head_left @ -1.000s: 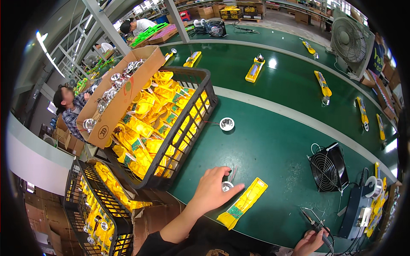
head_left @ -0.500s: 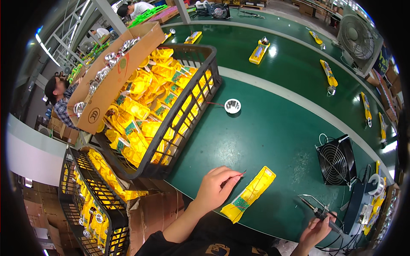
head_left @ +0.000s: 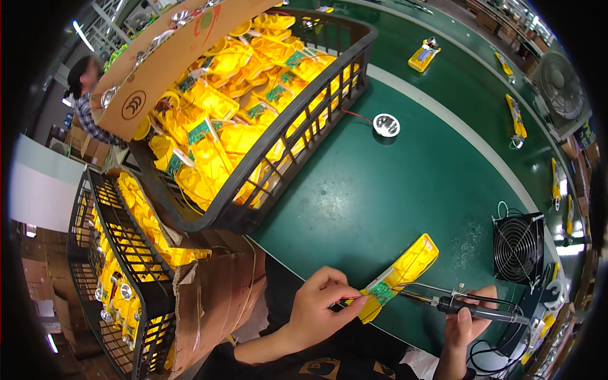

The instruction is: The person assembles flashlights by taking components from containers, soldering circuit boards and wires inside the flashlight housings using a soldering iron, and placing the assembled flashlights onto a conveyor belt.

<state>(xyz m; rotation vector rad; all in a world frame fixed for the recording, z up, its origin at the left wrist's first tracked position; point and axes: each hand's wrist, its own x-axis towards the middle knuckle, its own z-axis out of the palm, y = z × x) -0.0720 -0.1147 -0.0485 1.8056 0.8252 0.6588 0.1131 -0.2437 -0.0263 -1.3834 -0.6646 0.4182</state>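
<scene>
A long yellow plastic housing (head_left: 415, 258) lies on the green bench in front of me, a small green circuit board (head_left: 381, 292) at its near end. My left hand (head_left: 320, 311) is closed beside the board, thumb and forefinger pinching a thin wire (head_left: 352, 298) against its left edge. In my right hand (head_left: 468, 324) is a soldering iron (head_left: 467, 308), its tip pointing left and reaching the board; whether it touches is too small to tell. A thin metal tube runs along the iron. Farther off, a silver reflector cup (head_left: 386, 125) with a red wire rests on the bench.
At the left stands a black crate (head_left: 288, 142) full of yellow housings, with a cardboard sheet (head_left: 158, 73) holding reflectors. A second crate (head_left: 120, 247) sits lower left. A small black fan (head_left: 518, 248) stands at the right. Beyond runs a green conveyor (head_left: 465, 88) carrying yellow parts.
My right hand has brought the soldering iron left and up to the circuit board. The left hand has moved the wire onto the board's edge. The whole view has shifted.
</scene>
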